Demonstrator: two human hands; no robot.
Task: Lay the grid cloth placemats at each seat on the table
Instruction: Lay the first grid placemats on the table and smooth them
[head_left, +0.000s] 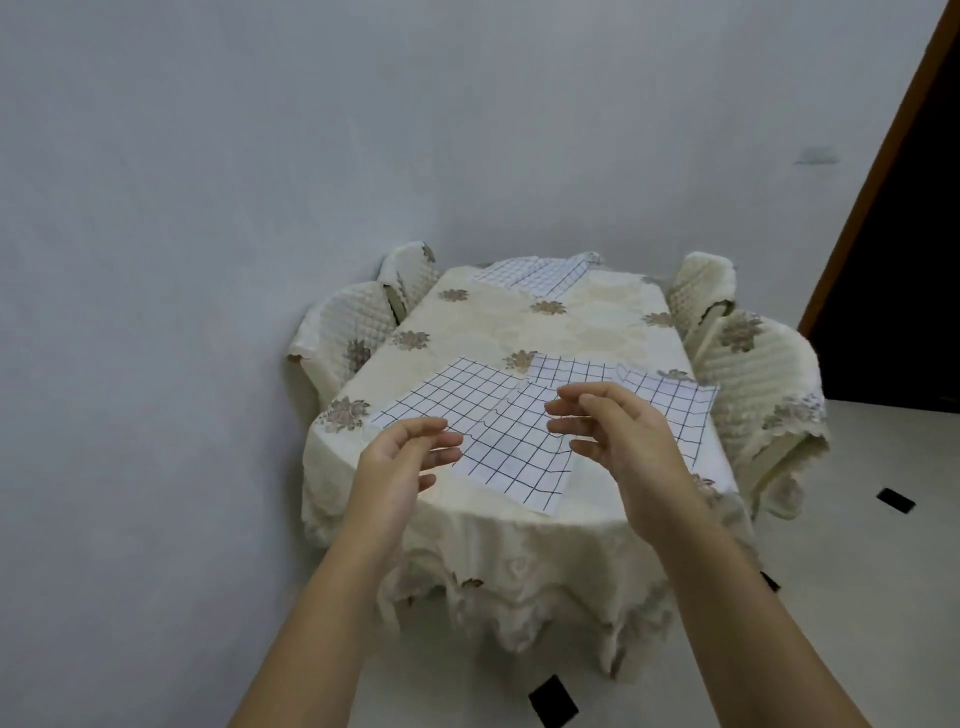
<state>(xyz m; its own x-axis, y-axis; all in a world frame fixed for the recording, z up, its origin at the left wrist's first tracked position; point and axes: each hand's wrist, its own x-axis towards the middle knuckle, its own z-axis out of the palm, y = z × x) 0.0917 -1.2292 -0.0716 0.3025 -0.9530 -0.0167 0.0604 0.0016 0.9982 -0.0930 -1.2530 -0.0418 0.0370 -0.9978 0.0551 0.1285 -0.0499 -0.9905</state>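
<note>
Placemats (493, 447) number three, two overlapping; left hand (400, 462), right hand (618, 436) hover slack, empty.

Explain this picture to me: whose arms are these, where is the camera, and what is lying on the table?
There is no machine here. A person wears one camera on the head, looking forward and down, so you see their own arms. The left hand and right hand hang over the cloth-covered table, fingers loosely curled, holding nothing. Grid placemats overlap at its near end, and more grid cloth lies at the far end. Covered chairs stand on both sides.
</note>
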